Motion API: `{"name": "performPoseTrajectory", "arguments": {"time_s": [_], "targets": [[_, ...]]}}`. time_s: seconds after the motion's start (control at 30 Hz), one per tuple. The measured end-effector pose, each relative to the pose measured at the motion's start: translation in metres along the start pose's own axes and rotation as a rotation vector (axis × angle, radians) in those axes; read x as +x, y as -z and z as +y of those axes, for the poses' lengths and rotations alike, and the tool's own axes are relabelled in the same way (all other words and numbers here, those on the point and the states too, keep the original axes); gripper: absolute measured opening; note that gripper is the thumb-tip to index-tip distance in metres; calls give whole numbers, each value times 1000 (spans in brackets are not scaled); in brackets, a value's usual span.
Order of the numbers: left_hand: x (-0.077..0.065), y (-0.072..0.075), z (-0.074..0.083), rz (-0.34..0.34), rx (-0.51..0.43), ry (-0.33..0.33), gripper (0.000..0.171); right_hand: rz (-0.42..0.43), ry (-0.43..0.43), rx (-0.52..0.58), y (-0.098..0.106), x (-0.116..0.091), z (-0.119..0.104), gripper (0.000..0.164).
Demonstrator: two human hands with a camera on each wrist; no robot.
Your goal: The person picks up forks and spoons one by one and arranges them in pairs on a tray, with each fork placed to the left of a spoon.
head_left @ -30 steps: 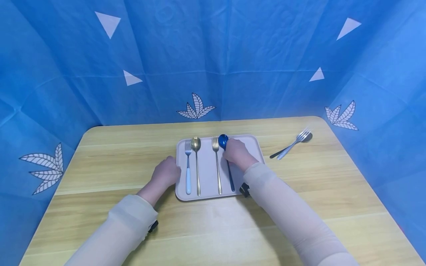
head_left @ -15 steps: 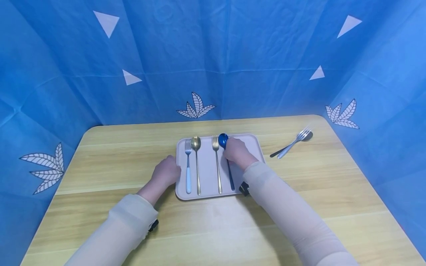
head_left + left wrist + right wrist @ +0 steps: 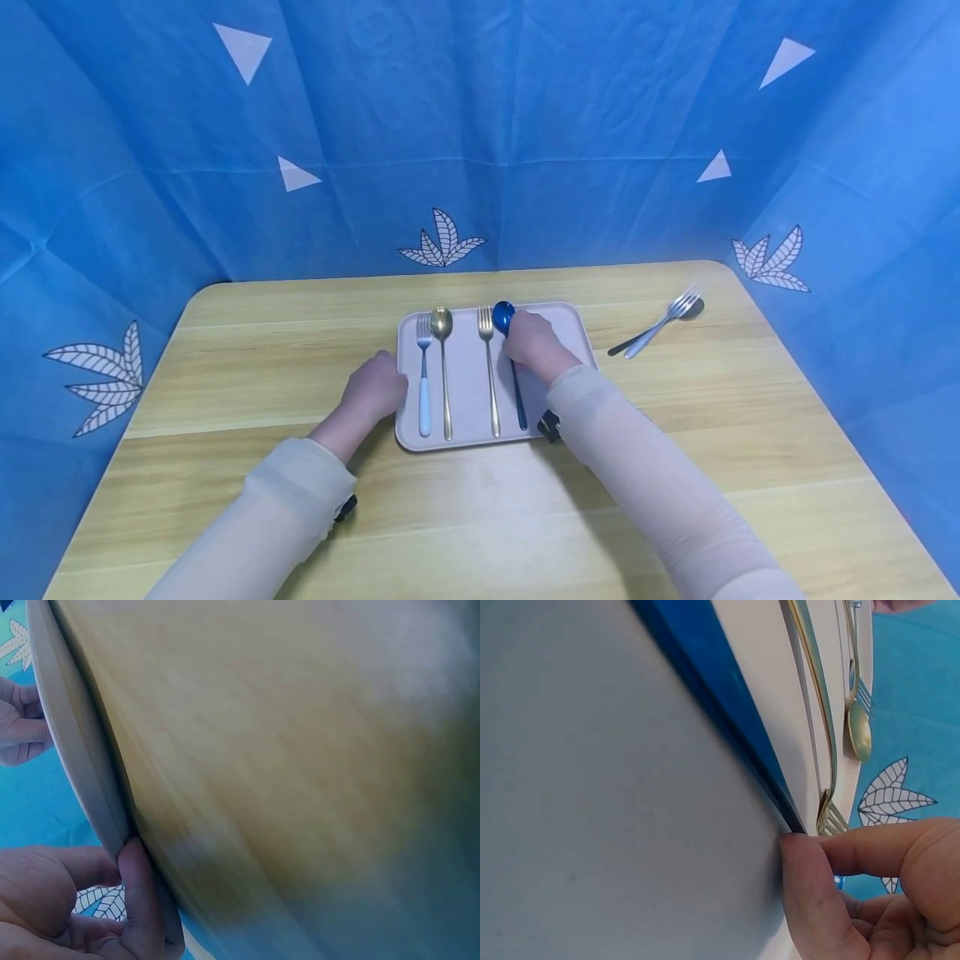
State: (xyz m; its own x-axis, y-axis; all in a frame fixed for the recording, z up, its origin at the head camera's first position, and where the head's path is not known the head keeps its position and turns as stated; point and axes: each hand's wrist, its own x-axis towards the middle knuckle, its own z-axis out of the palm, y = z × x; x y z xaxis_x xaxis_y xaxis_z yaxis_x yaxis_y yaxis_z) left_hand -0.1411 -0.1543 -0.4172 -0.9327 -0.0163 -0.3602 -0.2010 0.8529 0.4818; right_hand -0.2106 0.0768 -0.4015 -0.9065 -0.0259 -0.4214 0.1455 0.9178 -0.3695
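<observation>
My right hand pinches the glossy blue metal spoon on the pale pink rectangular tray.
The spoon lies just beside a slim gold metal fork; farther left are a gold metal spoon and a light-blue-handled fork. My left hand grips the tray's left rim. To the right, a silver fork crosses a dark spoon on the pale wooden tabletop.

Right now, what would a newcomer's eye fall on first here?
Probably the shiny blue spoon, pinched by the right hand toward the right side of the pale tray. The left hand grips the tray's left edge, near a blue-handled fork. Off to the tray's right, another fork lies crossed over a dark spoon.
</observation>
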Motion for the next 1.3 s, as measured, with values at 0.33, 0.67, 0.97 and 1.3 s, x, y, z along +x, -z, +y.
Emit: {"name": "performPoseTrajectory", "arguments": {"time_s": [0.33,0.67,0.97,1.3], "targets": [[1,1,-1,-5,7,0,35,-4,1,2,0,0,0,25],[-1,1,-1,-9,-7,5,38,-31,4,23,1,-1,2,25],[-1,1,0,-17,8,6,38,-60,16,-8,4,-2,5,18],[-1,2,2,-21,1,10,40,-69,39,-23,18,-10,10,24]]}}
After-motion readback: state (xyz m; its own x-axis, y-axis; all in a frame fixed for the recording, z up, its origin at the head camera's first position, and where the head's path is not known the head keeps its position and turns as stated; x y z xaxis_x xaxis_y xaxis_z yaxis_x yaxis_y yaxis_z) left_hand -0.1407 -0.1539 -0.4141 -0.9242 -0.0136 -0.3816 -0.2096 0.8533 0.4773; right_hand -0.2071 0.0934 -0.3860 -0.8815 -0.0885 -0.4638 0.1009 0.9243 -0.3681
